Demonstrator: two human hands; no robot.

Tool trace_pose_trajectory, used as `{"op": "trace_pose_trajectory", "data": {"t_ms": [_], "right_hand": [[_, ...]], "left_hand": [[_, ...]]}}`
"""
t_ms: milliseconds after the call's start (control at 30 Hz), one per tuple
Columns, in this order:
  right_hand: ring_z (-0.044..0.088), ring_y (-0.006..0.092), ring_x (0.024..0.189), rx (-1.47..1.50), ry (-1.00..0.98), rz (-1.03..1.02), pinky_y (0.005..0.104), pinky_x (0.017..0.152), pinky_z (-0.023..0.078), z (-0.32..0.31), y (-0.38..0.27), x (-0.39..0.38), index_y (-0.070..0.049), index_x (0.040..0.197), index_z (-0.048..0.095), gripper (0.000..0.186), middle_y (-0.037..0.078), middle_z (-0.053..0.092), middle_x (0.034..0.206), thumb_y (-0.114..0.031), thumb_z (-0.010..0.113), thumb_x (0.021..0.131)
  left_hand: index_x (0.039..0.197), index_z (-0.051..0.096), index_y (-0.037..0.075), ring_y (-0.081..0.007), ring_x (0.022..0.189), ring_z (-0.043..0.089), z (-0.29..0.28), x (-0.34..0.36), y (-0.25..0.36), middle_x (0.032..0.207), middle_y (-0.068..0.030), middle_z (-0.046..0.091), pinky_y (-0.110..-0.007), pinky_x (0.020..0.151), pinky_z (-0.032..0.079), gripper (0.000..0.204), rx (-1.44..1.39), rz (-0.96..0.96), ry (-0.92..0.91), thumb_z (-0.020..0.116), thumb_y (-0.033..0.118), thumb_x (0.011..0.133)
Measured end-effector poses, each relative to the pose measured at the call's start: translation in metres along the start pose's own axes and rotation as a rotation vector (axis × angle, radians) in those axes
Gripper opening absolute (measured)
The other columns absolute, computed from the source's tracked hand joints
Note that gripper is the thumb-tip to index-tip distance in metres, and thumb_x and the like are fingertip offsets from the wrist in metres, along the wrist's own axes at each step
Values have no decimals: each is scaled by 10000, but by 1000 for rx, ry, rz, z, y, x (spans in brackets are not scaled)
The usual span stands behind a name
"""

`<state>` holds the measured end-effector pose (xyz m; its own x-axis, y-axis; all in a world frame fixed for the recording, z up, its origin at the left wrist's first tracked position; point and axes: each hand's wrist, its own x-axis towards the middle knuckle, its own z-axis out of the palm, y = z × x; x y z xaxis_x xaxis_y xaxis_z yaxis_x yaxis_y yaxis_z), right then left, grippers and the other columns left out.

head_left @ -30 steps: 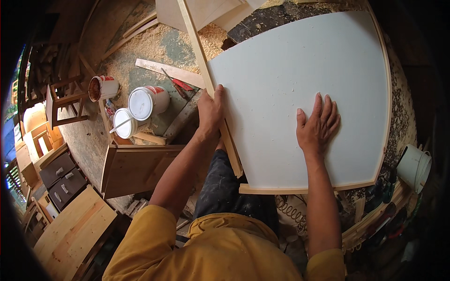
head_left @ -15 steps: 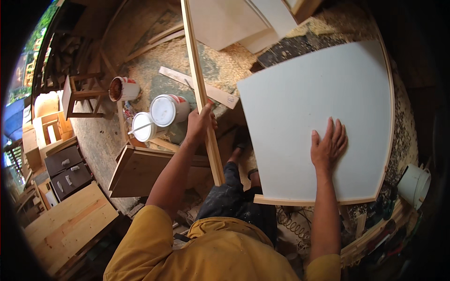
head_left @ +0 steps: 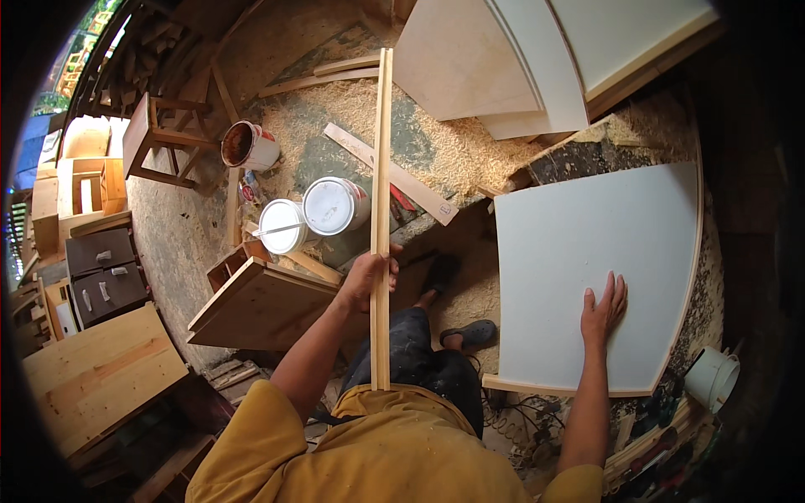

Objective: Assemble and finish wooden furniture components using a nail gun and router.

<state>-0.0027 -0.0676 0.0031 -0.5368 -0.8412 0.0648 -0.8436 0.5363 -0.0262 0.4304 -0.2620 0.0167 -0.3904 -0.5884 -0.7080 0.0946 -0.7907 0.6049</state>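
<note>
My left hand (head_left: 369, 278) is wrapped round a long, narrow wooden strip (head_left: 381, 168) with a groove running along it. The strip stretches from near my waist out over the floor. To the right, my right hand (head_left: 605, 310) lies with fingers stretched out on a large white panel (head_left: 579, 226). Thin wooden edging (head_left: 570, 389) runs along the panel's near side, and more follows its right side. What supports the panel is mostly hidden beneath it.
Two white-lidded buckets (head_left: 330, 206) and a stained open bucket (head_left: 250, 146) stand on the sawdust-strewn floor. A flat board (head_left: 394, 174) lies beyond. Far right are further panels (head_left: 470, 67); a wooden stool (head_left: 163, 138) and a wooden tabletop (head_left: 105, 377) are at left. A white pail (head_left: 711, 377) sits at right.
The view has shifted, so the panel appears lower and farther right. My left hand has swung the strip more upright in the picture. My right hand stays on the panel.
</note>
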Motion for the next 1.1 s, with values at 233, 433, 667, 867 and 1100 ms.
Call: {"op": "trace_pose_trajectory", "data": {"t_ms": [233,433,667,867,1100], "right_hand": [[312,361,1309,413,-119,204,432,1090,255,-22,0,0,-75,1411,294,618,194,336,1416,-161,567,863],[339,369,1292,504,-126,272,433,1080,277,-30,11,-21,-60,1405,300,608,216,351,1402,-133,556,859],[406,366,1230,576,-69,271,425,1038,328,-24,20,-57,-35,1352,369,584,207,436,1320,-107,620,830],[444,345,1196,612,16,313,415,991,376,-52,32,-100,-34,1337,387,554,197,456,1292,-115,614,838],[456,352,1187,648,57,485,418,971,402,-93,60,-191,-22,1292,427,478,183,466,1276,-146,595,862]], "left_hand": [[1164,495,21,-149,563,534,5,0,11,737,-58,535,-274,517,491,358,-46,1,-82,507,226,870],[1171,496,14,-152,561,542,19,-5,24,730,-60,550,-277,519,485,368,-43,-8,-179,520,220,867],[1157,542,37,-123,560,544,16,-35,32,690,-14,544,-256,492,441,471,343,103,-123,636,349,817],[1078,584,-18,-122,696,531,-4,-40,15,759,-22,556,-267,630,444,361,899,422,-271,636,212,805],[912,616,-24,-244,653,522,116,-8,-9,760,-139,556,-337,611,430,216,1323,616,-320,657,128,764]]}}
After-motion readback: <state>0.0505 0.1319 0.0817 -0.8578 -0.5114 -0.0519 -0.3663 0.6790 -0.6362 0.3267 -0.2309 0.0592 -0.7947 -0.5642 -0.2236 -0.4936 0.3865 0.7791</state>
